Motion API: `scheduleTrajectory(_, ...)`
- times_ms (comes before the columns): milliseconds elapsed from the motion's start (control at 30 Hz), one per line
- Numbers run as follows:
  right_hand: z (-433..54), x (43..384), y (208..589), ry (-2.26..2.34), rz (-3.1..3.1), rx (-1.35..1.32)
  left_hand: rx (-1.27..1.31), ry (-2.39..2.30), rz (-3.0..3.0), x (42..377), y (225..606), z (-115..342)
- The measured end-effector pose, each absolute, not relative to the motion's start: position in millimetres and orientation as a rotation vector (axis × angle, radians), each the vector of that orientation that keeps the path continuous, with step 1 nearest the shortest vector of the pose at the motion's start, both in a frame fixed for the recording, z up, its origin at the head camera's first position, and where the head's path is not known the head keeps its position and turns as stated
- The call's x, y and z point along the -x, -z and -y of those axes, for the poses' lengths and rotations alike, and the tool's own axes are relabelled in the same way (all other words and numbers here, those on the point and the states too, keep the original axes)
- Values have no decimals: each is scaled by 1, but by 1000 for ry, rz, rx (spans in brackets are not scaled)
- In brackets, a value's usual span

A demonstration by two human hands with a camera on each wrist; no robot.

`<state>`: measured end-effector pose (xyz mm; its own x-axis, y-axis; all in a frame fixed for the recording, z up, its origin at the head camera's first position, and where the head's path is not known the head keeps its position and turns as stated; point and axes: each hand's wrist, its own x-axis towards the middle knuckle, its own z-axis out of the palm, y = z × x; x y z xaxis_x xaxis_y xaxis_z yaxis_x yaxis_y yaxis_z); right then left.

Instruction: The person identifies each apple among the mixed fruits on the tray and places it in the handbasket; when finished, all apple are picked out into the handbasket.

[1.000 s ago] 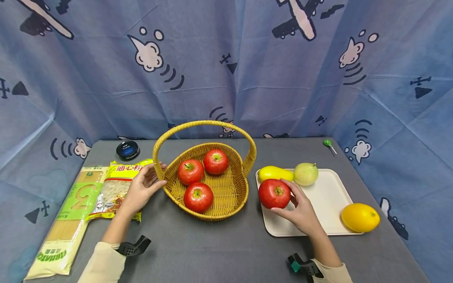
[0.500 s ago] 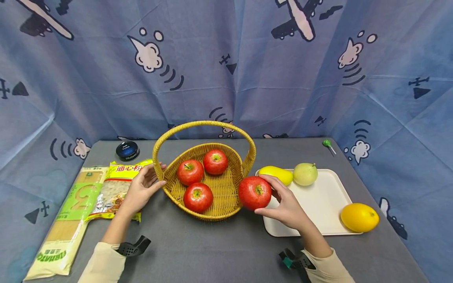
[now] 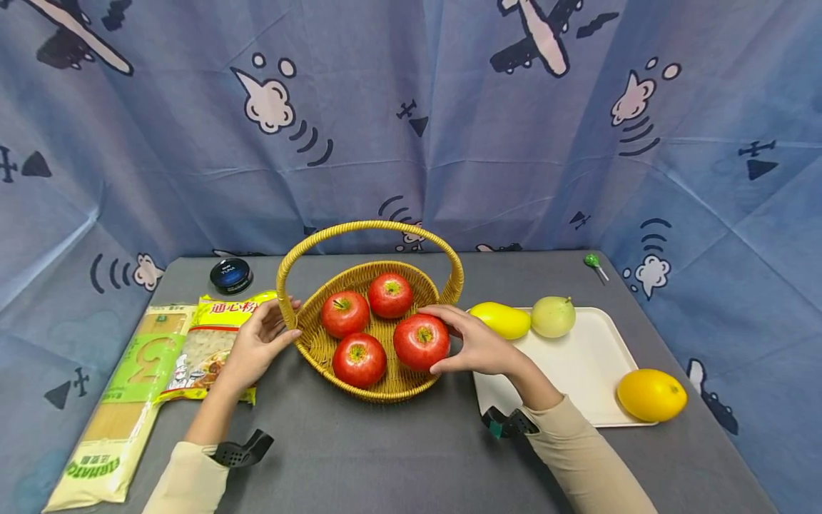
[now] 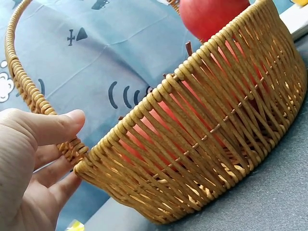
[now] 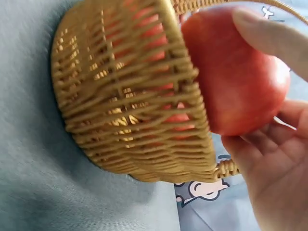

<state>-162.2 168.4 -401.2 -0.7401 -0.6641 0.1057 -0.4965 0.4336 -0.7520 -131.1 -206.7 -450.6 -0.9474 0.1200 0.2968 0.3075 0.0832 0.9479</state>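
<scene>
My right hand [image 3: 478,343] holds a red apple [image 3: 421,343] over the right rim of a wicker basket [image 3: 379,395]. Seen from the right wrist, the thumb lies on one side of the apple and the fingers on the other; the apple's lower part is behind the rim. Inside the basket sit three more red apples, among them one near the front [image 3: 359,360]. My left hand [image 3: 257,346] grips the foot of the basket's handle [image 4: 36,96] at the left end, thumb in front and fingers behind it.
Right of the basket lies a cream tray [image 3: 578,357] with a yellow mango-like fruit [image 3: 501,320], a pale green round fruit [image 3: 554,317] and an orange-yellow fruit [image 3: 651,395] on its edge. Pasta packets [image 3: 208,343], a tuna tin [image 3: 231,275] and a green lollipop [image 3: 592,261] lie around.
My right hand has carried the apple leftward from above the tray to over the basket's right side. The left hand has stayed at the basket handle.
</scene>
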Motion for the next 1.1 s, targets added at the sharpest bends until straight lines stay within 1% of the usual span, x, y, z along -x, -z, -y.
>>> scheduleTrajectory(167, -162, 173, 402, 1041, -2453, 1094, 437, 1991, 2203, 131, 450, 207)
scheduleTrajectory(600, -149, 185, 400, 721, -2386, 1236, 432, 1994, 2206, 130, 449, 206)
scheduleTrajectory(767, -146, 190, 396, 637, -2331, 1239, 427, 1990, 2208, 130, 449, 206)
scheduleTrajectory(1100, -134, 197, 393, 472, -2287, 1165, 419, 1985, 2225, 131, 449, 206)
